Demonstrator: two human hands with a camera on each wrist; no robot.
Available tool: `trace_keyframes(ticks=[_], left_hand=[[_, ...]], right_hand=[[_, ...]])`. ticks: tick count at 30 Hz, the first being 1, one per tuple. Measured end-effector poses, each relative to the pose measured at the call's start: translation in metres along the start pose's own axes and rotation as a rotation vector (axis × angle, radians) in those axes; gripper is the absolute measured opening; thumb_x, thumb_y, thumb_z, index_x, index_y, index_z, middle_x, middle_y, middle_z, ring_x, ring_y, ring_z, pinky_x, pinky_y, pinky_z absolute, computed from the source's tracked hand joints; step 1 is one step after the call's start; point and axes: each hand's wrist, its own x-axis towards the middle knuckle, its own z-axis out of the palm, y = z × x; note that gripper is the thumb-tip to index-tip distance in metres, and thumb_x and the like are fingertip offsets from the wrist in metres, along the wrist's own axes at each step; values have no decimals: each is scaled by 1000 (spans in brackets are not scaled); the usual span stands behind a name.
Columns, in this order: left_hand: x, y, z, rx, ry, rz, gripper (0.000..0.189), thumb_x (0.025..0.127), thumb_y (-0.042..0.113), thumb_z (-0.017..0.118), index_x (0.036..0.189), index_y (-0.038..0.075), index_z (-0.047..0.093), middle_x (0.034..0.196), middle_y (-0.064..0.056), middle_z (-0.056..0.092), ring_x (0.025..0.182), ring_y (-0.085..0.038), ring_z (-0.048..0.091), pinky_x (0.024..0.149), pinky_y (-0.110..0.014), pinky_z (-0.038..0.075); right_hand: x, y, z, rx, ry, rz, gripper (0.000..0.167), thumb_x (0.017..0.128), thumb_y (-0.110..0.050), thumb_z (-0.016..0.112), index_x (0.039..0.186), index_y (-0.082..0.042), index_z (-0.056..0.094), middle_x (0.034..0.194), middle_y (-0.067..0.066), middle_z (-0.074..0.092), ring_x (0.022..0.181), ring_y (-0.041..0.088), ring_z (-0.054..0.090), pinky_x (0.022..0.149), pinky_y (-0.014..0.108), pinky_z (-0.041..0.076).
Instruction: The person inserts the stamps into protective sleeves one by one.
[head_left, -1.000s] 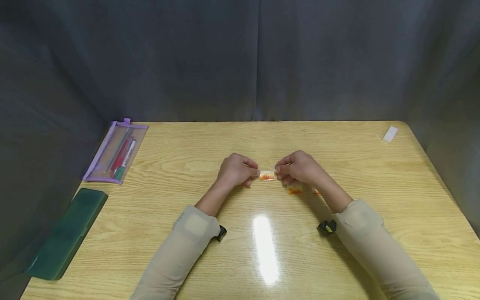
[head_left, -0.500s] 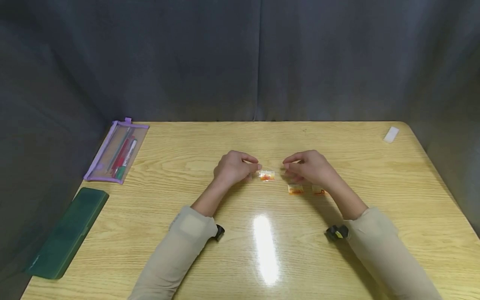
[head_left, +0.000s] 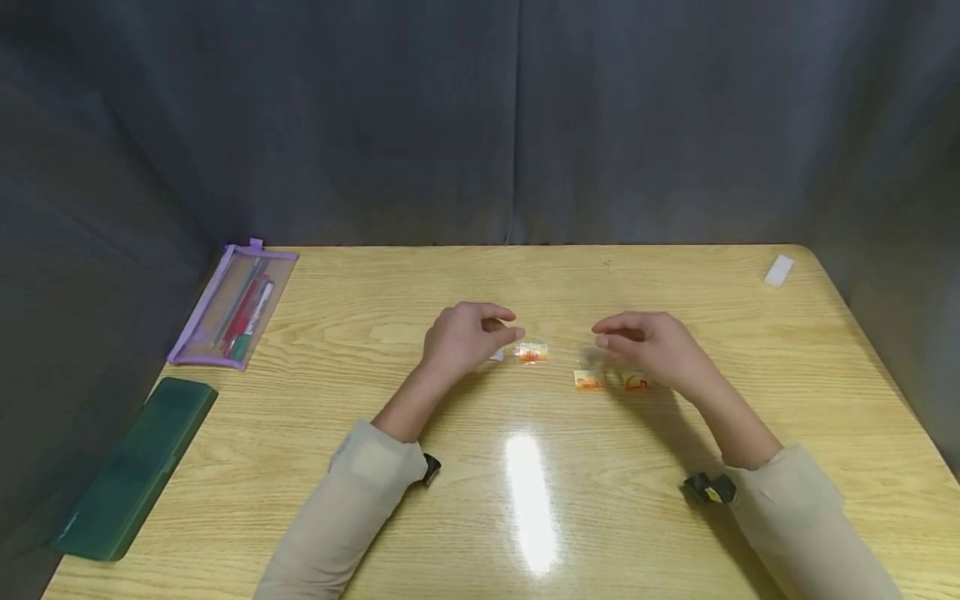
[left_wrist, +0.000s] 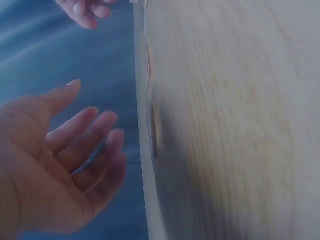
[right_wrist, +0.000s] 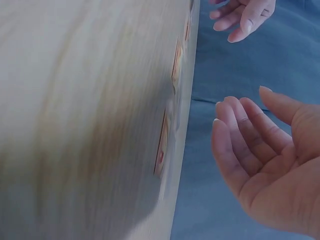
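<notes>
My left hand (head_left: pixel 459 340) hovers low over the table with fingers loosely bent and nothing in them. Just right of its fingertips lies a small flat rectangular piece (head_left: pixel 532 353) printed orange and yellow, with a shiny clear edge. Part of a whitish piece (head_left: pixel 497 355) shows below the left fingers, the rest hidden. My right hand (head_left: pixel 656 346) is raised above two similar orange pieces, one left (head_left: pixel 588 381) and one right (head_left: pixel 637 382). In the right wrist view the palm (right_wrist: pixel 265 155) holds nothing, and a piece (right_wrist: pixel 161 142) lies flat on the wood.
At the table's left side lie a mesh zip pouch (head_left: pixel 232 308) with purple trim, holding pens, and a long green case (head_left: pixel 138 471). A small white block (head_left: pixel 778 271) sits at the far right corner. Dark curtains (head_left: pixel 480 125) stand behind the table (head_left: pixel 375 283).
The right hand has let go of the middle orange piece and moved right, uncovering the two lower pieces. The left hand has drawn slightly left off the piece, its fingers parting.
</notes>
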Motion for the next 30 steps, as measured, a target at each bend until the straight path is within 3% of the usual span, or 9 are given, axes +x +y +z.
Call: trace_keyframes(ticks=[5, 8, 11, 13, 15, 16, 19, 25, 30], left_hand=[[-2, 2, 3, 69, 22, 55, 45, 90, 51, 74, 130, 30, 70, 125, 6, 73, 104, -17, 71, 57, -27, 49], [-3, 5, 7, 136, 20, 100, 51, 89, 52, 74, 134, 30, 67, 117, 1, 76, 84, -18, 70, 49, -26, 42], [-1, 7, 13, 228, 12, 161, 57, 88, 55, 74, 138, 30, 64, 113, -2, 77, 90, -21, 69, 66, -32, 53], [0, 9, 17, 288, 12, 200, 60, 87, 57, 75, 139, 30, 63, 116, -1, 76, 101, -23, 70, 84, -40, 56], [1, 10, 22, 330, 11, 220, 62, 86, 58, 74, 140, 31, 62, 130, 2, 71, 122, -26, 64, 105, -51, 49], [1, 12, 24, 343, 9, 225, 63, 86, 59, 74, 141, 31, 61, 133, 3, 70, 124, -26, 63, 106, -51, 48], [3, 15, 31, 366, -3, 225, 63, 87, 59, 73, 142, 32, 60, 139, 5, 66, 128, -25, 61, 110, -52, 45], [6, 24, 39, 390, -44, 155, 64, 89, 60, 70, 145, 35, 56, 145, 5, 61, 135, -27, 54, 119, -57, 34], [8, 32, 45, 445, -76, 98, 61, 90, 61, 67, 145, 39, 55, 150, 4, 56, 142, -30, 47, 122, -63, 27]], right_hand=[[-8, 4, -2, -66, 27, -22, 40, 101, -42, 62, 129, -14, 69, 129, 8, 71, 118, 29, 67, 91, 45, 59], [-12, 5, -1, -84, 29, -22, 37, 101, -38, 64, 128, -15, 70, 129, 8, 71, 119, 29, 66, 89, 40, 58], [-14, 8, 1, -71, 21, -9, 33, 100, -31, 67, 127, -13, 70, 127, 10, 72, 117, 29, 67, 81, 29, 58], [-14, 10, 3, -65, 17, -4, 31, 99, -25, 67, 127, -11, 70, 125, 11, 73, 115, 29, 68, 76, 24, 57], [-14, 12, 5, -66, 14, -8, 31, 99, -23, 68, 127, -9, 70, 123, 13, 73, 112, 29, 69, 75, 25, 58], [-14, 13, 5, -76, 16, -16, 32, 99, -23, 68, 127, -9, 70, 123, 13, 73, 112, 29, 69, 76, 26, 59], [-13, 16, 6, -125, 32, -27, 34, 97, -26, 70, 126, -9, 71, 122, 13, 74, 107, 28, 72, 79, 33, 60], [-13, 17, 9, -242, 80, 5, 34, 93, -31, 76, 122, -13, 74, 109, 9, 78, 87, 18, 72, 78, 38, 56], [-13, 15, 11, -308, 76, 40, 30, 91, -30, 77, 119, -17, 75, 111, 9, 76, 92, 21, 69, 79, 42, 54]])
